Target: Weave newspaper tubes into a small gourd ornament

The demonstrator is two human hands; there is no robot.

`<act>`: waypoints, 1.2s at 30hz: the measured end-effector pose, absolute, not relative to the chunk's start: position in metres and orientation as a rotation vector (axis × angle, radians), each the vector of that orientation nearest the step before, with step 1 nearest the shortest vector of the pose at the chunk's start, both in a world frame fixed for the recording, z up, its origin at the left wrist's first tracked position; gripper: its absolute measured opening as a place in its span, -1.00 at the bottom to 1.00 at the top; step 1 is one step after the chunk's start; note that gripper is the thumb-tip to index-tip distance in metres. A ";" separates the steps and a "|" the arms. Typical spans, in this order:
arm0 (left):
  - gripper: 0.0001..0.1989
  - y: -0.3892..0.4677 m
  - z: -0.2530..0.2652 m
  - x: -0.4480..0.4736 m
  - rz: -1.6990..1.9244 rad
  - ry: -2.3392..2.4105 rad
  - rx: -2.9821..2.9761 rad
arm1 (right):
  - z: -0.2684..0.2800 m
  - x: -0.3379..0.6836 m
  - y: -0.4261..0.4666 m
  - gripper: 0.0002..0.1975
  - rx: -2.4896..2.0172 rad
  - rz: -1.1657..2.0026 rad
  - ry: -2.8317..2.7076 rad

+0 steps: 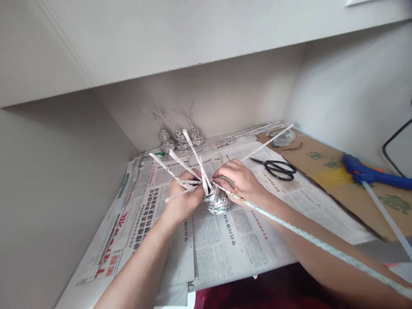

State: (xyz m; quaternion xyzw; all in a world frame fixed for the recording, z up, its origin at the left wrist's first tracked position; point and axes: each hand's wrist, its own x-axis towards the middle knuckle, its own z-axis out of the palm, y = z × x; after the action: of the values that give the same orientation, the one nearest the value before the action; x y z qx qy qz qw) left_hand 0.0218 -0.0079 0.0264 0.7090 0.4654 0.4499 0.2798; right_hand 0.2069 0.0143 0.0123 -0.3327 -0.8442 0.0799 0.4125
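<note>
A small rounded woven paper piece (217, 202) hangs between my hands above the newspaper, with several rolled-paper spokes (174, 171) fanning up and out from its top. My left hand (185, 193) is closed round the left side of the piece where the spokes meet. On its right side, the fingers of my right hand (240, 180) are closed at the start of a long rolled-paper strand (289, 229), which is coloured near the piece and pale further out. That strand runs over my right forearm toward the lower right. Fingertips are partly hidden behind the spokes.
Newspaper sheets (222, 253) cover the table. Black-handled scissors (278, 168) lie right of my hands, near a cardboard sheet (331, 171) bearing a blue glue gun (370, 174). Several paper rods (238, 138) and three gourd-shaped woven pieces (180, 139) are at the back, under an overhanging panel (193, 38).
</note>
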 end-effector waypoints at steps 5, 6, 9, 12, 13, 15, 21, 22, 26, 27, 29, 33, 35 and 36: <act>-0.85 -0.008 0.023 0.018 1.118 1.301 2.037 | 0.016 0.209 0.013 -0.82 -0.809 0.091 -2.196; -0.85 -0.008 0.022 0.018 1.111 1.324 2.063 | 0.016 0.209 0.013 -0.81 -0.792 0.064 -2.190; -0.85 -0.007 0.019 0.017 1.121 1.387 2.144 | 0.017 0.207 0.014 -0.81 -0.699 0.006 -2.155; -0.86 -0.005 0.016 0.017 1.144 1.459 2.175 | 0.020 0.207 0.013 -0.85 -0.623 0.013 -2.083; -0.86 -0.004 0.016 0.017 1.150 1.477 2.167 | 0.021 0.207 0.012 -0.87 -0.623 0.017 -2.046; -0.87 -0.003 0.015 0.017 1.162 1.490 2.143 | 0.023 0.208 0.008 -0.92 -0.660 0.032 -1.973; -0.90 -0.002 0.013 0.017 1.178 1.493 2.114 | 0.017 0.209 0.006 -0.76 -1.064 0.530 -1.941; -0.90 -0.002 0.012 0.017 1.179 1.491 2.117 | 0.015 0.209 0.007 -0.80 -1.116 0.709 -1.914; -0.90 -0.004 0.012 0.018 1.196 1.474 2.185 | 0.009 0.204 0.011 -0.66 -1.098 1.392 -1.604; -0.90 -0.004 0.013 0.019 1.205 1.467 2.209 | 0.009 0.202 0.010 -0.65 -1.086 1.503 -1.514; -0.90 -0.005 0.014 0.020 1.219 1.455 2.247 | 0.010 0.198 0.008 -0.64 -1.072 1.628 -1.349; -0.91 -0.007 0.016 0.022 1.212 1.438 2.253 | 0.013 0.191 0.003 -0.69 -0.996 1.706 -1.152; -0.91 -0.006 0.015 0.023 1.211 1.445 2.228 | 0.013 0.189 0.003 -0.72 -0.965 1.733 -1.108; -0.92 -0.006 0.014 0.022 1.211 1.456 2.208 | 0.012 0.189 0.003 -0.73 -0.960 1.744 -1.094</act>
State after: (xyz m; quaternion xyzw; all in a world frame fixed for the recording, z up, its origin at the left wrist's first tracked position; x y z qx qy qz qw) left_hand 0.0223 -0.0062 0.0142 0.7539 0.4971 0.4136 0.1158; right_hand 0.1889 0.0032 0.0123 -0.3831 -0.4370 0.6962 0.4215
